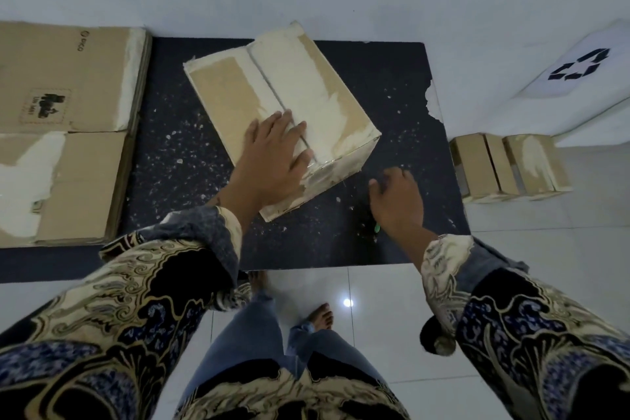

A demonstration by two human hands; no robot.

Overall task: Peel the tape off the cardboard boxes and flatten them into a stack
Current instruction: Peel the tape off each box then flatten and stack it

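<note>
Both hands are down over the dark mat (392, 106): my left hand (272, 160) lies flat, fingers spread, on the box (283, 102) sitting closed mid-mat. My right hand (397, 199) hovers beside its near corner, fingers curled, maybe pinching tape, though I can't tell. Pull too hard and the box skids, or the tape rips more paper off.

Brown cardboard box (279, 106) is streaked with pale cream patches where the surface is torn. The mat (392, 112) is seen as black, speckled white. Sleeves (153, 300) are patterned in black, gold and blue swirls. Jeans (259, 327) are faded blue. A black recycling symbol (579, 69) is printed on white.
</note>
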